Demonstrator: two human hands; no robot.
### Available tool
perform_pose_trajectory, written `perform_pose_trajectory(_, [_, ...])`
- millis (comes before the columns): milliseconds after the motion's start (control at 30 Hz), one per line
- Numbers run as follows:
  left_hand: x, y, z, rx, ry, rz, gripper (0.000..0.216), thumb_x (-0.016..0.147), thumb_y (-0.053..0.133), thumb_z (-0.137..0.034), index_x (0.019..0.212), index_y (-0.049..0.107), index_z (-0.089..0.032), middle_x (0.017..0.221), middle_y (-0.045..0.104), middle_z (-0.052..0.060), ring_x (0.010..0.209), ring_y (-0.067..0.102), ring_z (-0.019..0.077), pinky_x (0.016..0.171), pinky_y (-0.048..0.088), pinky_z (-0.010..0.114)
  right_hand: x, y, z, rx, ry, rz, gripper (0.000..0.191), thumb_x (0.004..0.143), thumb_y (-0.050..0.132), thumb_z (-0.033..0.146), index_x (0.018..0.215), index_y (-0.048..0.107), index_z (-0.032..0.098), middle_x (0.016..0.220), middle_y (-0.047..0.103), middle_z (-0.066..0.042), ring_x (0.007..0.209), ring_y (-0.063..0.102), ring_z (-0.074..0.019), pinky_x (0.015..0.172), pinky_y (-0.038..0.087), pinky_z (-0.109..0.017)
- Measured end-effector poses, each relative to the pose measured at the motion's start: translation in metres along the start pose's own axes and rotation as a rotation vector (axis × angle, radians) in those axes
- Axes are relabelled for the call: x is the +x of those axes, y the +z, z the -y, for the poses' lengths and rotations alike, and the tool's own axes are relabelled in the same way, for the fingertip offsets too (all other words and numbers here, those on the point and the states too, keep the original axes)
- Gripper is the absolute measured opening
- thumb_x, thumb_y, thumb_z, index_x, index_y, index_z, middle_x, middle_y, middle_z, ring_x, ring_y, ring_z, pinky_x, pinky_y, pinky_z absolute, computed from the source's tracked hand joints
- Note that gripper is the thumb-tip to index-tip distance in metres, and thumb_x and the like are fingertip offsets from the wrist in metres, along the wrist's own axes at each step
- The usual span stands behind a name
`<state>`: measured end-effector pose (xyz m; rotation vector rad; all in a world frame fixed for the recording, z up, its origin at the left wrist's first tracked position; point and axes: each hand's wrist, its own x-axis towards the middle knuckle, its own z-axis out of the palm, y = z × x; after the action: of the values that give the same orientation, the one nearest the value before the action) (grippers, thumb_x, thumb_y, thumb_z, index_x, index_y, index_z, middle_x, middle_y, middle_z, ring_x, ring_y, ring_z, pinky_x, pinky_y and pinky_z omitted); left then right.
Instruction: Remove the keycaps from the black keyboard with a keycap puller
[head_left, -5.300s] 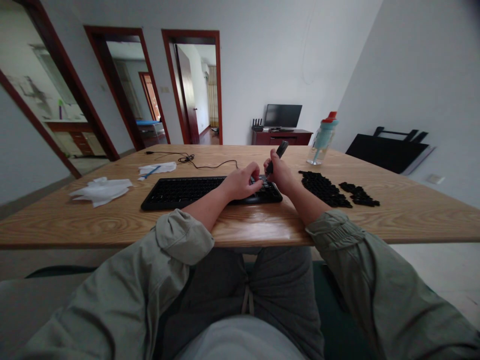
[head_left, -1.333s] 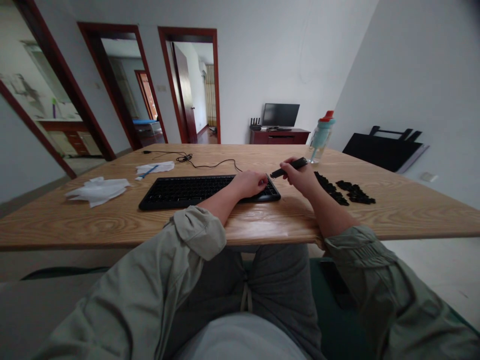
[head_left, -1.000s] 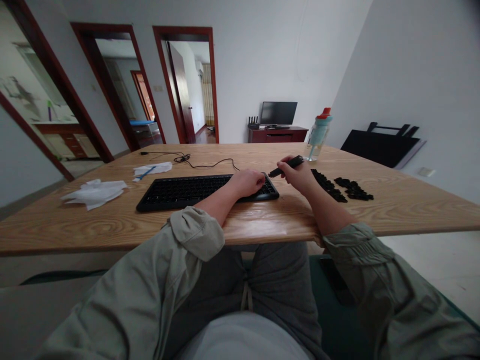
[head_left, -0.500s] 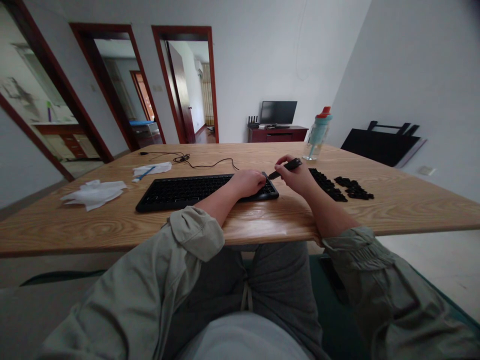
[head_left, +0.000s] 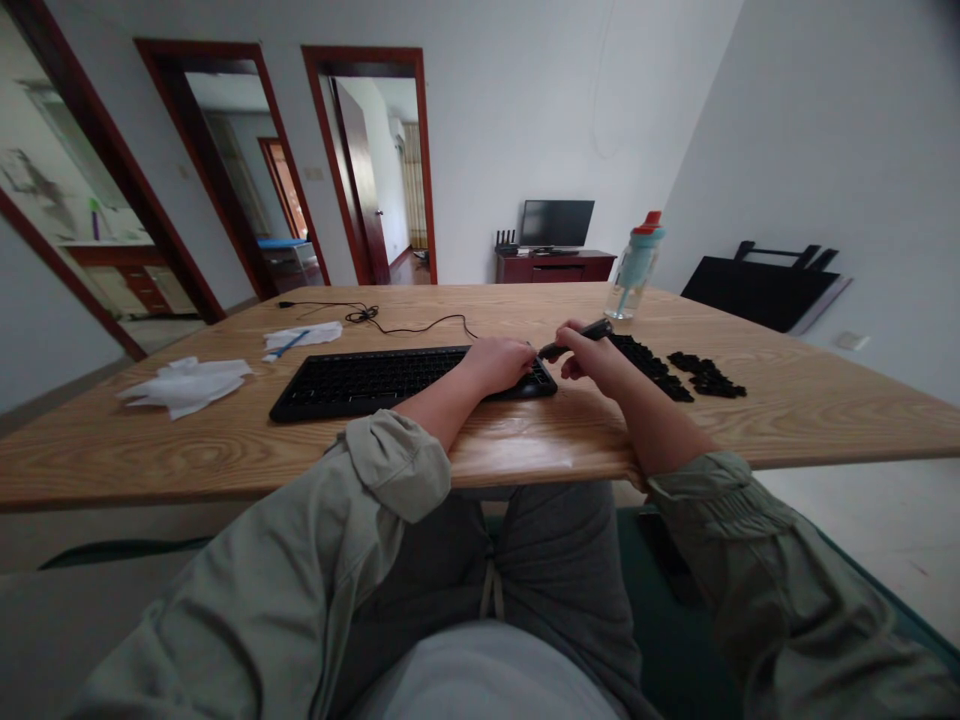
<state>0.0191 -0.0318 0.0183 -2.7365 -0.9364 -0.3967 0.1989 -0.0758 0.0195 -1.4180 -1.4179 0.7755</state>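
Keyboard: A black keyboard [head_left: 375, 382] lies flat on a wood-grain counter [head_left: 225, 455]; its right end, where two hands meet, is the clock's centre, twelve being the far edge.
Left hand: The left hand [head_left: 504, 365] bears on that right end, fingers curled inward, perhaps steadying the keyboard; whether they pinch anything cannot be told.
Right hand: From three o'clock, the right hand [head_left: 596, 362] has thumb and forefinger clamped on a slim black tool [head_left: 599, 330], a pen-like grip seemingly chosen for fine aim. The tool's low tip points toward nine; contact with the keyboard cannot be made out.
Keycaps: At three o'clock, apparent black keycaps [head_left: 661, 380] lie close-packed, a smaller cluster [head_left: 716, 378] just beyond, perhaps set within easy reach.
Bottle: Upright at one o'clock, a clear bottle [head_left: 634, 272] with a red-and-teal lid contains a teal insert; its fill is hard to judge.
Tissues: Toward nine sits a crumpled tissue [head_left: 187, 385]; nearer ten, a blue brush-like stick [head_left: 291, 345] rests on another tissue [head_left: 321, 335].
Cable: A thin black cable [head_left: 424, 331] runs from eleven round to ten, loosely coiled, clear of the hands.
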Motion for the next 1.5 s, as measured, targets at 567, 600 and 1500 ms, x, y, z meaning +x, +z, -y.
perform_pose_trajectory(567, [0.008,0.012,0.029,-0.413,-0.123,-0.121,0.033,0.087,0.065,-0.035,0.116,0.058,-0.021,0.105,0.069,0.004,0.093,0.066,0.0183,0.084,0.051,0.031,0.009,0.005,-0.004,0.085,0.026,-0.007,0.014,0.088,0.063,0.031,0.089,0.056,0.019,0.075,0.067,-0.002,0.045,0.051,-0.0078,0.040,0.038,-0.019])
perform_pose_trajectory(600, [0.007,0.012,0.031,-0.416,-0.130,-0.130,0.031,0.087,0.063,-0.033,0.115,0.059,-0.021,0.105,0.069,0.004,0.093,0.065,0.0181,0.085,0.051,0.031,0.009,0.007,-0.005,0.059,0.031,-0.002,0.016,0.088,0.064,0.032,0.091,0.056,0.019,0.074,0.066,-0.002,0.045,0.053,-0.0083,0.041,0.040,-0.019])
perform_pose_trajectory(1500, [-0.005,0.008,0.035,-0.345,-0.134,-0.104,0.022,0.086,0.058,-0.024,0.100,0.073,-0.018,0.096,0.075,0.005,0.084,0.067,0.0168,0.078,0.051,0.027,0.022,0.011,-0.032,-0.293,-0.211,0.059,0.038,0.077,0.072,0.055,0.084,0.071,0.017,0.074,0.070,-0.004,0.060,0.062,-0.0178,0.051,0.045,-0.026])
